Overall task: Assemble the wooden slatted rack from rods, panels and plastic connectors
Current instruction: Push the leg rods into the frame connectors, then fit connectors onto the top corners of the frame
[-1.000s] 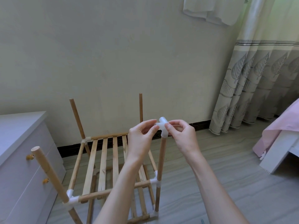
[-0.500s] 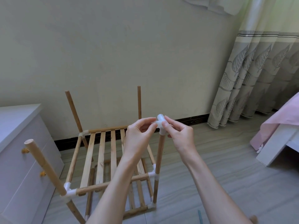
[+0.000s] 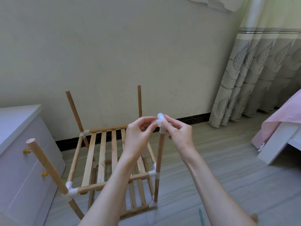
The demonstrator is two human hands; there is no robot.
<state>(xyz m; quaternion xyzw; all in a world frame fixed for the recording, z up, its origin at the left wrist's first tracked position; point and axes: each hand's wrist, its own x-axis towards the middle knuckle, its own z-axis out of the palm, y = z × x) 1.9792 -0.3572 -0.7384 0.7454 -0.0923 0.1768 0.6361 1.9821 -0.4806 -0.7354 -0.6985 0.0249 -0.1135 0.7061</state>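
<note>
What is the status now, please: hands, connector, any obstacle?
Left hand and right hand both pinch white connector. Connector sits atop near-right rod. Nothing blocking it.

- My left hand (image 3: 138, 136), entering from 6 o'clock: bare, no rings, forearm unsleeved.
- My right hand (image 3: 180, 136), from 5 o'clock: likewise bare, no watch or sleeve.
</note>
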